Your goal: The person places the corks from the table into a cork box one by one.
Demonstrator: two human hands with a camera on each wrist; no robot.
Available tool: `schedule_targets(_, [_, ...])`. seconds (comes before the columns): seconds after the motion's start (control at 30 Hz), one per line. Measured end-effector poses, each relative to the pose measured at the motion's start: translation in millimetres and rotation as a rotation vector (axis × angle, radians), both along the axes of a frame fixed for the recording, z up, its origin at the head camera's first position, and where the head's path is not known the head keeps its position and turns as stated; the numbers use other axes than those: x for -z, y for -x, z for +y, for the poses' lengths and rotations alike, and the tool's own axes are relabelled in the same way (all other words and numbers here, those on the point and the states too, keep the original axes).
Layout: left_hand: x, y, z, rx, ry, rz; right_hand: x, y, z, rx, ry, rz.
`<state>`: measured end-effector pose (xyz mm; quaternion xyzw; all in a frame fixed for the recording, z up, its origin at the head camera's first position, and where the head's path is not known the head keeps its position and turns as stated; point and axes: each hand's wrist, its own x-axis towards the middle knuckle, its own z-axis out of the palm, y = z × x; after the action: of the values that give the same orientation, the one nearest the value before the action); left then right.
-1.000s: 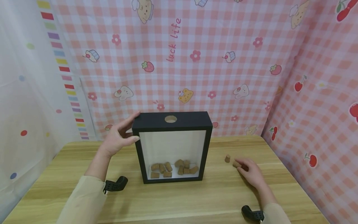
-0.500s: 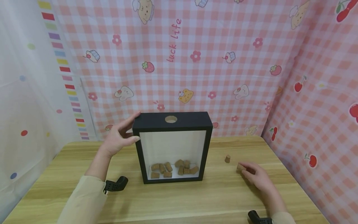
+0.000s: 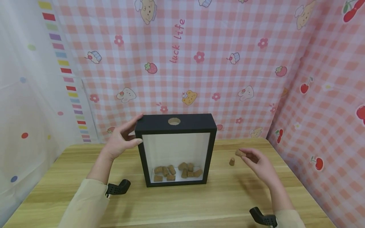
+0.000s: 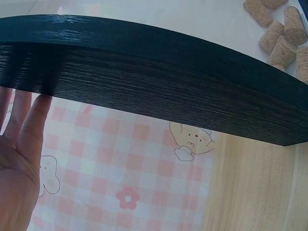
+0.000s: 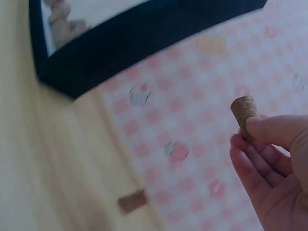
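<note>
A black box frame (image 3: 196,122) with a clear-looking front stands upright on the table; its top has a round hole (image 3: 174,121). Several corks (image 3: 184,173) lie at the bottom inside. My left hand (image 3: 118,142) holds the box's upper left corner, thumb on the front edge, fingers toward the back; the left wrist view shows fingers (image 4: 36,120) at the black side's edge. Right of the box, my right hand (image 3: 260,164) pinches a tapered cork (image 5: 243,111) between thumb and fingers, above the table. Another cork (image 3: 232,161) stands on the table just below it.
The wooden table (image 3: 182,205) runs back to a pink checked cloth (image 3: 216,72) behind the box. A similar cloth (image 3: 328,126) hangs at the right, and a white dotted one (image 3: 31,104) at the left. Black wrist mounts (image 3: 118,187) stick out from both sleeves.
My right hand first drew the cork slightly right along the table, then lifted it up and a little left, off the surface. The left hand and the box have stayed put.
</note>
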<state>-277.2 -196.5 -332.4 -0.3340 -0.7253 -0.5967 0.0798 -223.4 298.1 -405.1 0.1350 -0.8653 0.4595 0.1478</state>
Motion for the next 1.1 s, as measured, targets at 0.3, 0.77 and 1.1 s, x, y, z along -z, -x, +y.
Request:
schedule_targets(0.3, [0.2,0.9,-0.5,0.004,-0.001,0.006,-54.2,6.8,-35.6,-0.113,0.135,0.3])
schedule_targets(0.77, [0.8,0.9,-0.5,0.012,-0.013,0.013,-133.3,12.9,-100.4,-0.315,0.142,0.444])
schedule_targets(1.1, [1.5,1.4,0.1,0.036,-0.034,0.012,-154.5,26.4,-143.2,-0.423,-0.033,0.428])
